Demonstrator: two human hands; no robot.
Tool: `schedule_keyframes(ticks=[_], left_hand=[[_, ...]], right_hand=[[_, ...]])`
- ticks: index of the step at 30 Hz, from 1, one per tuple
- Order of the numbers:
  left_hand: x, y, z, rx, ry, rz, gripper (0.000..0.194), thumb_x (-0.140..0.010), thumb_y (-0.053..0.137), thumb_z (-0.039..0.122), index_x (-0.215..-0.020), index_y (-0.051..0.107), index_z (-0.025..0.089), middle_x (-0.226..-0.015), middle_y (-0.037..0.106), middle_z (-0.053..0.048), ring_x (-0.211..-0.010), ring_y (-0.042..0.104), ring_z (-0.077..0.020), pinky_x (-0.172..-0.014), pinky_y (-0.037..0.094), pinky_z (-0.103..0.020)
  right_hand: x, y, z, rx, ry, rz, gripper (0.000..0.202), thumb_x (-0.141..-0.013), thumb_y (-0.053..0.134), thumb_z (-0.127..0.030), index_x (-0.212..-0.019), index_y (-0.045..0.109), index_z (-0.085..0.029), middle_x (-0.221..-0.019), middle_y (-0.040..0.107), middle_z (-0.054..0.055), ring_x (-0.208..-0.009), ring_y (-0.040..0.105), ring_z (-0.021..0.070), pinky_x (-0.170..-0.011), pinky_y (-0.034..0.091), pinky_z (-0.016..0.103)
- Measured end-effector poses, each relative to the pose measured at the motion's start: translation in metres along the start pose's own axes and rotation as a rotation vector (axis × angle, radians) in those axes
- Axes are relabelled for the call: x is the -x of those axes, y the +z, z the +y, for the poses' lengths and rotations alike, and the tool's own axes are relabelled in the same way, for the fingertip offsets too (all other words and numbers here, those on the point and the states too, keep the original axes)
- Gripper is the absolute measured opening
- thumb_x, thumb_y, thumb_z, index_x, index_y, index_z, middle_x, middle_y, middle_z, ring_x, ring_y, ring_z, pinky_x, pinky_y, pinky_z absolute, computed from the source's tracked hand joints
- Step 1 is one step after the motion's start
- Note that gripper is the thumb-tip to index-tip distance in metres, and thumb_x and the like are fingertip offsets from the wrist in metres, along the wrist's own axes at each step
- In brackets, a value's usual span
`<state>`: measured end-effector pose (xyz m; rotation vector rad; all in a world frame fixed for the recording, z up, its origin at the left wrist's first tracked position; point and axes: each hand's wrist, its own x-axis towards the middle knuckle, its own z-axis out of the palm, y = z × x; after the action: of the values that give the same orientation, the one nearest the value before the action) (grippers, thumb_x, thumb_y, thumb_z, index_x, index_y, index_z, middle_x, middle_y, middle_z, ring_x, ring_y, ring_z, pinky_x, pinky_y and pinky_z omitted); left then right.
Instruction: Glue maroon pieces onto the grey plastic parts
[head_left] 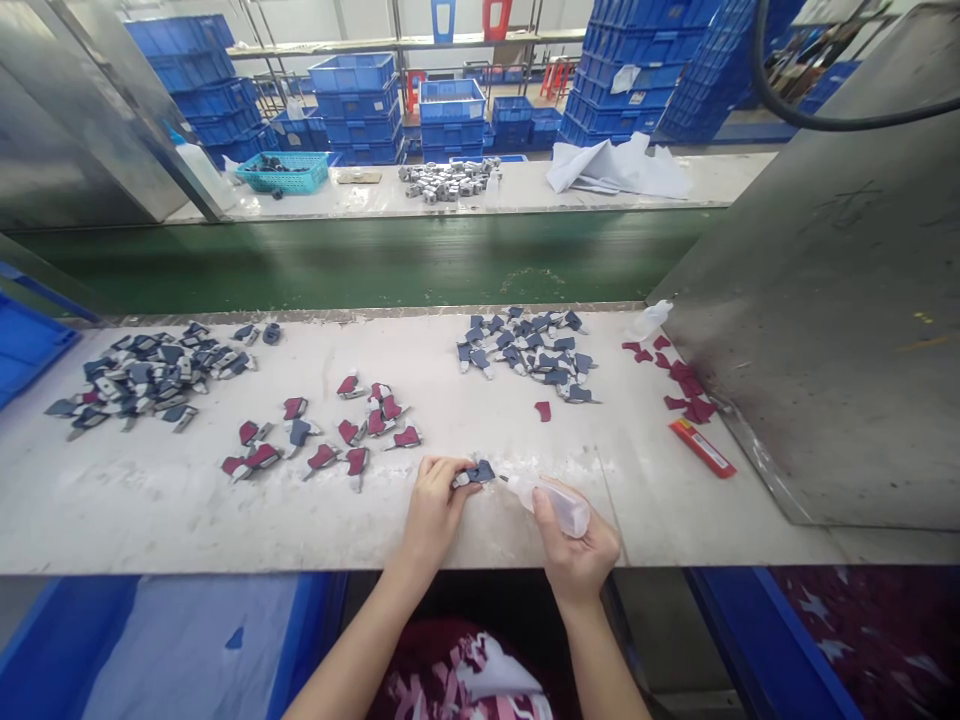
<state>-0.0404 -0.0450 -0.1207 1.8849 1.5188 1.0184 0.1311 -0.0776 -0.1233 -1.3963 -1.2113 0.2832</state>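
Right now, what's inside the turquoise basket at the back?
Small dark parts lie in the turquoise basket; the floor under them, and anything beneath the top layer, is covered.

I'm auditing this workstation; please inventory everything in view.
Flat-topped benches: two, whitish, near and far
Flat belt: one, green, between benches
Blue-grey-topped small parts: many, blue-grey, left and centre, one held
Maroon-topped small parts: about twelve, maroon, left of centre
Flat loose pieces: several, maroon, centre and right
Slim rectangular packet: one, orange-red, right
Plastic bottles: three, whitish, held, right, and far left
Metallic-looking parts: many, silver-grey, far bench
Plastic basket: one, turquoise, far left
Crumpled sheets: some, white, far right
Plastic crates: many, blue, background and sides
Stools: several, red and blue, background
Sheet-metal panels: two, grey, either side
Cable: one, black, upper right
Left hand: one, bare, pinching part
Right hand: one, bare, gripping bottle
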Motion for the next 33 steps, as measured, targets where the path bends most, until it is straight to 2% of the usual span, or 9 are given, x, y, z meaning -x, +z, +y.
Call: schedule_keyframes(ticks=[9,15,21,33], left_hand=[[-0.001,-0.001,-0.001,0.009,-0.002,0.011,0.015,-0.087,0.064,0.011,-0.098,0.067,0.021,-0.092,0.073,-0.004,-0.092,0.062,-0.0237,-0.08,0.055,-0.039],[0.0,0.001,-0.001,0.009,0.01,0.023,0.017,-0.085,0.068,0.009,-0.098,0.067,0.021,-0.093,0.073,-0.004,-0.091,0.061,-0.0233,-0.08,0.055,-0.038],[0.0,0.0,0.0,0.01,-0.015,0.004,0.018,-0.083,0.071,0.009,-0.097,0.067,0.02,-0.092,0.073,-0.004,-0.091,0.061,-0.0238,-0.078,0.055,-0.037],[-0.001,-0.001,-0.001,0.041,-0.005,0.005,0.011,-0.088,0.065,0.015,-0.096,0.068,0.022,-0.092,0.074,-0.004,-0.091,0.062,-0.0239,-0.078,0.056,-0.039]], right_hand=[[0.002,-0.002,-0.003,-0.035,0.006,-0.02,0.013,-0.083,0.071,-0.026,-0.089,0.075,-0.016,-0.08,0.077,0.006,-0.069,0.073,0.023,-0.061,0.06,0.03],[0.003,0.005,-0.007,-0.089,0.02,-0.071,0.018,-0.083,0.072,-0.029,-0.094,0.075,-0.015,-0.082,0.077,0.007,-0.068,0.074,0.0227,-0.059,0.06,0.029],[0.002,0.012,-0.009,-0.095,0.026,-0.088,0.019,-0.083,0.072,-0.03,-0.092,0.076,-0.014,-0.08,0.077,0.008,-0.067,0.074,0.0226,-0.057,0.06,0.028],[0.0,0.015,-0.01,-0.082,0.048,-0.115,0.021,-0.083,0.07,-0.034,-0.09,0.076,-0.015,-0.081,0.077,0.009,-0.068,0.074,0.0239,-0.059,0.061,0.03]])
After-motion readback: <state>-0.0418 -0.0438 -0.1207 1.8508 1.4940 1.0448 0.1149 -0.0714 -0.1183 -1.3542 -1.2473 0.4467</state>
